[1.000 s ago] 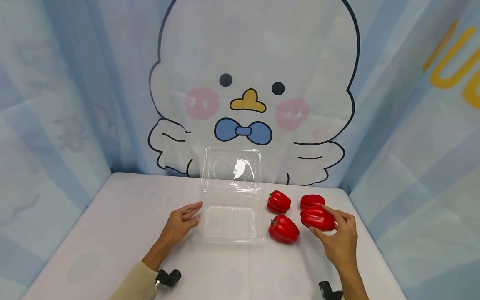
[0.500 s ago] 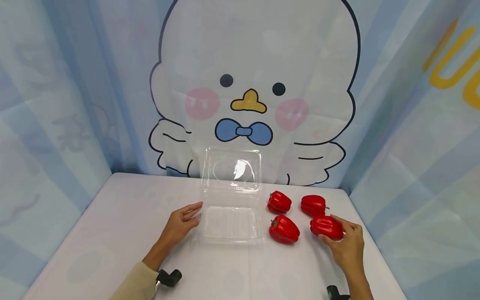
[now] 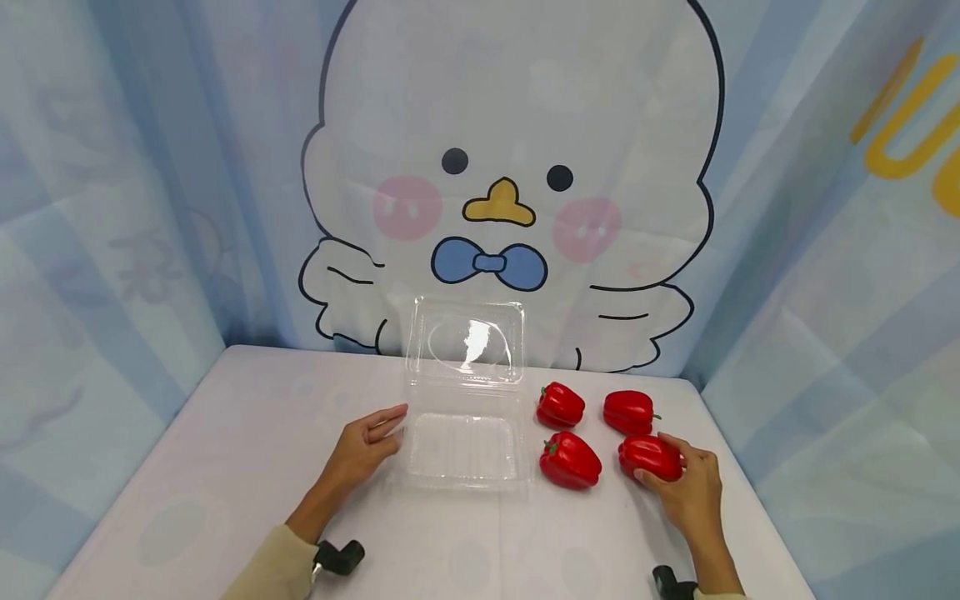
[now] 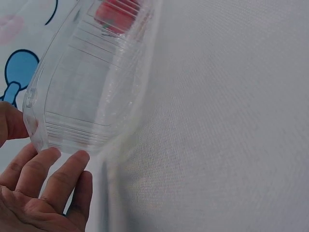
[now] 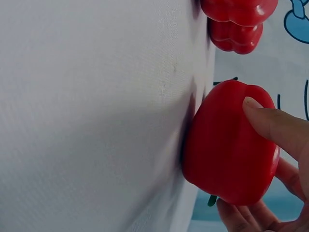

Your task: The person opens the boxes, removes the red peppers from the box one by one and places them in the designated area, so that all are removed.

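In the head view my right hand [image 3: 690, 487] holds a glossy red bell pepper [image 3: 647, 457] low at the table's right side. The right wrist view has the thumb on the upper face of this bell pepper [image 5: 227, 145] and the other fingers on its far side, near the green stem. My left hand [image 3: 360, 450] rests beside a clear hinged plastic container [image 3: 465, 450], its lid raised at the back. Seen from the left wrist, the fingers [image 4: 67, 176] lie extended against the container's end wall [image 4: 79, 130], with the thumb by the rim.
Three more red bell peppers lie right of the container: one at the back [image 3: 560, 406], one in front [image 3: 570, 460] and one behind the held pepper [image 3: 628, 412]. A printed curtain [image 3: 495, 125] stands behind the white-covered table [image 3: 247, 433].
My right hand has brought its bell pepper rightward and nearer to me, lower to the table, uncovering the pepper behind it. The left hand and the container stay where they were.
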The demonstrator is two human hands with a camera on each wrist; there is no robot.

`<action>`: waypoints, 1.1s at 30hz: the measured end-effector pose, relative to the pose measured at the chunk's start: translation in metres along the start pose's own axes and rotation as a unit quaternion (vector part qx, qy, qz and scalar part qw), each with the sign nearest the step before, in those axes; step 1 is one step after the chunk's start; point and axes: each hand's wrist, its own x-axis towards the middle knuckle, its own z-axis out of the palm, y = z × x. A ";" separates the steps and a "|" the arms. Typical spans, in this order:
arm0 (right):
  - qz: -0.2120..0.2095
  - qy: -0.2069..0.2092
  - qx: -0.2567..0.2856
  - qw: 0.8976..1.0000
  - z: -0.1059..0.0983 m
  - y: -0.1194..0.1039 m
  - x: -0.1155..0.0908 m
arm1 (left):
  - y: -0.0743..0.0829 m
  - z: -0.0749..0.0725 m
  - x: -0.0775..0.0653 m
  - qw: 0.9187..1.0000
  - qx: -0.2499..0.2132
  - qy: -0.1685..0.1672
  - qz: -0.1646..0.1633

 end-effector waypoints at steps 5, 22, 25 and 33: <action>-0.012 0.001 -0.014 1.000 -0.004 -0.005 -0.001 | 0.003 0.002 -0.004 1.000 0.000 0.003 -0.004; -0.033 0.007 -0.045 0.998 -0.005 0.001 0.002 | 0.002 0.006 -0.023 1.000 0.009 0.001 -0.005; -0.034 0.018 -0.048 0.998 -0.004 -0.002 0.001 | 0.003 0.006 -0.027 1.000 0.007 0.003 -0.001; -0.045 0.025 -0.054 0.997 -0.010 -0.031 -0.006 | 0.008 0.007 -0.034 1.000 -0.009 -0.002 -0.013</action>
